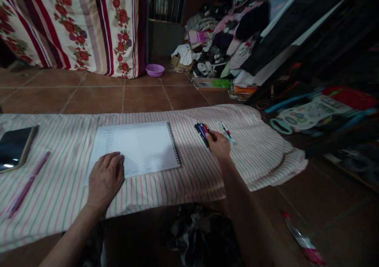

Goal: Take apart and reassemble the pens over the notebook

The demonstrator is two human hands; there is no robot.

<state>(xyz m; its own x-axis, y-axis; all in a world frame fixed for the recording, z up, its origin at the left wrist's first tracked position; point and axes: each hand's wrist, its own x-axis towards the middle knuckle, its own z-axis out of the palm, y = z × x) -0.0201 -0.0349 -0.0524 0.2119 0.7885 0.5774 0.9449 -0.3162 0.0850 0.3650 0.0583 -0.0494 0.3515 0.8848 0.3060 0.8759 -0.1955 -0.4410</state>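
A spiral-bound notebook (142,146) lies on the striped cloth, its page mostly white and its coil on the right. My left hand (104,176) rests on the notebook's lower left part, palm down, fingers close together and slightly bent. Right of the coil, my right hand (219,143) is closed around a small bunch of pens (202,132), dark and purple with a bit of red. The fingertips are partly hidden. Just beyond that hand lies a pale strip with dark and red marks (226,131), too small to make out.
At the left are a dark phone-like device (14,147) and a long pink stick-like item (29,183) on the striped cloth (189,184). Beyond stand a purple basin (154,70) and a clothes heap (219,38). A red-and-clear packet (303,239) lies on the tiled floor.
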